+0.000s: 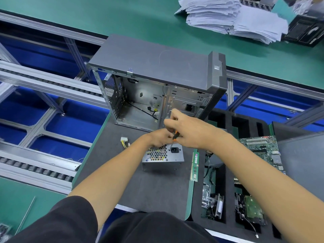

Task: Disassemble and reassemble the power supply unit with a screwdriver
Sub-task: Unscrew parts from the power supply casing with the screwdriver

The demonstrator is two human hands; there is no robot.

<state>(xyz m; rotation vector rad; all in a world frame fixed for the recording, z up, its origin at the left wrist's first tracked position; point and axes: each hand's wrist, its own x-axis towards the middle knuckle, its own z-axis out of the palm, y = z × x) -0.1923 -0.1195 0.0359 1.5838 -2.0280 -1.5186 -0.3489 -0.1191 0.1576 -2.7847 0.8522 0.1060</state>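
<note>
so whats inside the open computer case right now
The computer case holds mostly bare metal, a loose black cable and an empty drive cage. The right hand covers its lower front corner.

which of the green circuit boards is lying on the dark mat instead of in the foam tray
The narrow memory stick, alone on the mat right of the power supply; the others sit in the tray.

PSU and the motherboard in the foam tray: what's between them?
Head view: a green RAM stick lies between the power supply unit and the motherboard, with a black tray slot beyond it.

Head-worn view, steeply downward, close over dark mat (122, 181).
</note>
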